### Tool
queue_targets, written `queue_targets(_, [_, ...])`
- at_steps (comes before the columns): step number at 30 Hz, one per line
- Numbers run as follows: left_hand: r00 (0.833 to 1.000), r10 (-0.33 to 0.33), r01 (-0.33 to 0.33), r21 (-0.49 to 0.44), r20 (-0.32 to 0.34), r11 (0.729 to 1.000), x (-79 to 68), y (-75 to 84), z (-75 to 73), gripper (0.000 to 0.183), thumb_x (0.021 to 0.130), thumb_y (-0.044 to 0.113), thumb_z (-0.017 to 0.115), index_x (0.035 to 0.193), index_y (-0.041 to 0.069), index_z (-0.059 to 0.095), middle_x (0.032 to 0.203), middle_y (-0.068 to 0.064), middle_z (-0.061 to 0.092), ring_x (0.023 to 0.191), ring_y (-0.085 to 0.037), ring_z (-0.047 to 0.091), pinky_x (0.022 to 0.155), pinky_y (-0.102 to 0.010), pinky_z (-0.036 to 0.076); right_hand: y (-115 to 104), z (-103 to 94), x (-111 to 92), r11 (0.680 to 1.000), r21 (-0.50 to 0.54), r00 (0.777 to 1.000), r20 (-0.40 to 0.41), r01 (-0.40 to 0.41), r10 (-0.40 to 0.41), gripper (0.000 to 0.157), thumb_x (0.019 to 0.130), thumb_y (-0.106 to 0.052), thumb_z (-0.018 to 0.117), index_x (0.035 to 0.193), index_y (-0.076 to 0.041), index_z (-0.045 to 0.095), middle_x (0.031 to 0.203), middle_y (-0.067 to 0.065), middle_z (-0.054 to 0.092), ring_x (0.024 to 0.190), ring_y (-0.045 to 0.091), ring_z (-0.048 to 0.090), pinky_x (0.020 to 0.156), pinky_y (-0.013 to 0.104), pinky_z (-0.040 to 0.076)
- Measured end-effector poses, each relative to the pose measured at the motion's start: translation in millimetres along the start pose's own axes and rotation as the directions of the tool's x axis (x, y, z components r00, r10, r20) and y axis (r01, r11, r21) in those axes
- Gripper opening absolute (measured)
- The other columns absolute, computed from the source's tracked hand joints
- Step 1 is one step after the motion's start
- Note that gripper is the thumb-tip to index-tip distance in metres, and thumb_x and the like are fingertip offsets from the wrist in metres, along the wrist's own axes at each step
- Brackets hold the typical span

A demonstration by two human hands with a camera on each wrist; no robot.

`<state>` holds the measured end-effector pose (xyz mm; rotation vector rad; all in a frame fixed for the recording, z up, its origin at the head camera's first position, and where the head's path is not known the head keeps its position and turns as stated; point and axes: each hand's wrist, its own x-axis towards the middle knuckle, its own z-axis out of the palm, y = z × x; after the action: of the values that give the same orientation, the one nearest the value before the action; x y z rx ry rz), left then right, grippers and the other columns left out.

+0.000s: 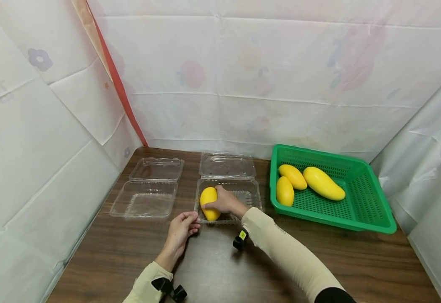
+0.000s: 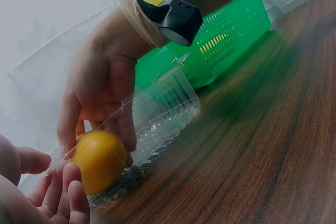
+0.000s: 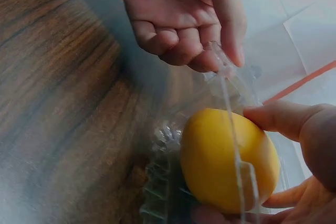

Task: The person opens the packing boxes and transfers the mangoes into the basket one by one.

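Observation:
A yellow mango (image 1: pixel 209 203) lies in the left part of an open clear plastic clamshell box (image 1: pixel 248 193). My right hand (image 1: pixel 225 201) grips it, thumb on one side and fingers on the other, as the right wrist view shows of the mango (image 3: pixel 226 156). At the box's front left corner my left hand (image 1: pixel 182 229) pinches the rim between thumb and fingers. That pinch shows again in the right wrist view, where the left hand (image 3: pixel 184 19) holds the clear edge. The box's lid (image 1: pixel 227 165) is folded back toward the wall.
A second open clear clamshell box (image 1: pixel 144 200) stands to the left. On the right, a green plastic basket (image 1: pixel 368 198) holds a large mango (image 1: pixel 323 183) and two smaller mangoes (image 1: pixel 293 176). Cloth-covered walls (image 1: pixel 220 75) close off the back and sides of the wooden table (image 1: pixel 212 269).

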<state>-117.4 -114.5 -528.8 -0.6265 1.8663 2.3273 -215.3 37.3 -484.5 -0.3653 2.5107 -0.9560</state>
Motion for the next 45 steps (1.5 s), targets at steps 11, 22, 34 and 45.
queue_targets(11, [1.0,0.002,-0.002,-0.007,-0.002,1.0,-1.5,0.7,-0.3,0.017,0.097,0.01,0.056,0.109,-0.003,0.057,0.076,0.004,0.064,0.064,-0.007,0.061,0.061,-0.02,0.052,0,-7.3,-4,1.0,-0.015,1.0,0.014,-0.009,0.009,0.085,0.078,-0.034,0.08,0.144,-0.001,0.038,0.122,0.019,0.061,0.094,0.025,0.061,0.078,0.037,0.054])
queue_targets(22, [1.0,0.014,-0.014,-0.012,0.005,1.0,-2.1,1.8,0.2,0.018,0.097,0.011,0.058,0.109,-0.003,0.058,0.076,0.004,0.064,0.064,-0.007,0.061,0.061,-0.019,0.052,-2,-14.2,-5,1.0,-0.023,1.0,0.019,0.008,-0.007,0.086,0.079,-0.035,0.08,0.146,-0.003,0.037,0.127,0.019,0.059,0.101,0.027,0.061,0.083,0.04,0.054])
queue_targets(34, [1.0,0.007,-0.007,-0.003,0.008,1.0,-0.9,2.1,0.0,0.024,0.097,0.01,0.056,0.114,-0.007,0.055,0.077,0.004,0.065,0.065,-0.007,0.061,0.061,-0.019,0.052,-15,-32.1,-13,0.997,-0.062,0.999,0.02,0.046,-0.045,0.088,0.079,-0.036,0.079,0.149,-0.006,0.034,0.132,0.018,0.057,0.106,0.028,0.061,0.084,0.039,0.054])
queue_targets(45, [1.0,0.005,-0.005,-0.009,0.025,1.0,-3.2,3.8,-0.5,0.025,0.098,0.012,0.057,0.116,-0.006,0.055,0.077,0.005,0.064,0.065,-0.005,0.06,0.061,-0.019,0.051,-31,-55.1,-22,0.997,-0.057,0.998,0.022,0.053,-0.052,0.087,0.081,-0.035,0.079,0.149,-0.009,0.032,0.137,0.016,0.054,0.107,0.028,0.061,0.083,0.04,0.055])
